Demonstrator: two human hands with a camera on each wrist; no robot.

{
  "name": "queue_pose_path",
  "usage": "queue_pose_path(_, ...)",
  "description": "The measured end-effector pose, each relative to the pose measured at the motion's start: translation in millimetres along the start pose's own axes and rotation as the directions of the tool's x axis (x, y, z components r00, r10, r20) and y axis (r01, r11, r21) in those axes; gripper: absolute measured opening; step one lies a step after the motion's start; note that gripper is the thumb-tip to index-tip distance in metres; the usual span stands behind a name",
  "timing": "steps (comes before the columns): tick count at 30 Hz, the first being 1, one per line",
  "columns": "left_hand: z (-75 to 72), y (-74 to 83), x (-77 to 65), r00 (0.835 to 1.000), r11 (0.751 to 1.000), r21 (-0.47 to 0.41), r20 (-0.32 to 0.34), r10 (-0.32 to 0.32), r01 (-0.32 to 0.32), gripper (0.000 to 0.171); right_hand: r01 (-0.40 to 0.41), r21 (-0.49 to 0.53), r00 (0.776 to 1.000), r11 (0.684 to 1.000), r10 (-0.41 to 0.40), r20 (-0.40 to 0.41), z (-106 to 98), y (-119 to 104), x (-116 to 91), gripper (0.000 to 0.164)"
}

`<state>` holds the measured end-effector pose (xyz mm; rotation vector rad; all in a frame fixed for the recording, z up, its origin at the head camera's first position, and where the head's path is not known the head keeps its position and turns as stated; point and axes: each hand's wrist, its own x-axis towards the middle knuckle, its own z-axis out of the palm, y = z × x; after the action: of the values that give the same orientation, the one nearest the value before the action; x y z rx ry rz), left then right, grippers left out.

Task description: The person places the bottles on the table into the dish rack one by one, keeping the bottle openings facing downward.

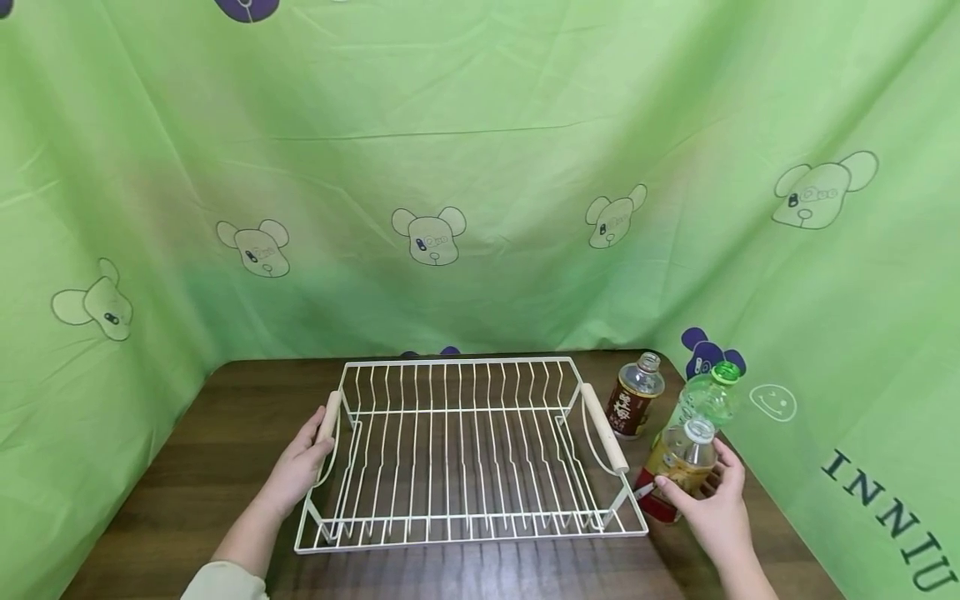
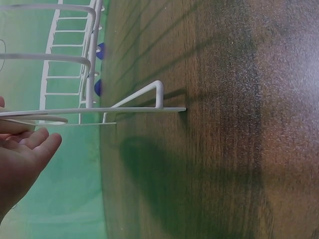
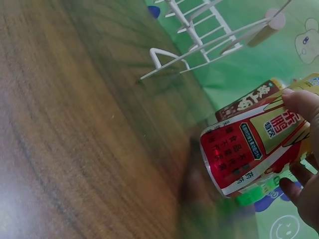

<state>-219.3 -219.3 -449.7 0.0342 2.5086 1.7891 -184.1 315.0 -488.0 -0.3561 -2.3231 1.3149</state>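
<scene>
A white wire dish rack (image 1: 462,542) with wooden handles stands on the table. My left hand (image 1: 298,467) holds its left wooden handle (image 1: 330,417), thumb on the near side and fingers reaching round. In the left wrist view the fingers (image 2: 46,144) lie against that handle. On the right, my right hand (image 1: 718,507) grips a yellow-and-red plastic drink bottle (image 1: 681,468) around its side, between thumb and fingers. That bottle has no cap, and its red lower label (image 3: 224,159) shows in the right wrist view. It overlaps the rack's right front corner in the head view.
Behind the held bottle stands a clear green bottle (image 1: 711,397). A brown-labelled bottle (image 1: 632,407), uncapped, is beside the rack's right handle (image 1: 604,429). A green printed curtain (image 1: 480,300) encloses the dark wooden table (image 1: 202,442) at the back and sides.
</scene>
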Motion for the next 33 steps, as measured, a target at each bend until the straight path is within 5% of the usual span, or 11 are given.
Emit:
queue_pose_path(14, 0.3, 1.2, -0.7, 1.000, 1.000, 0.012, -0.002, 0.016, -0.016, 0.063, 0.061, -0.021, 0.994, 0.998, -0.058, 0.096, -8.9, -36.3, 9.7, 0.101)
queue_pose_path(33, 0.9, 0.3, -0.6, 1.000, 1.000, 0.006, -0.006, 0.013, -0.013, 0.063, 0.236, -0.005, 0.950, 0.972, -0.229, 0.214, -10.5, -94.1, 38.4, 0.099)
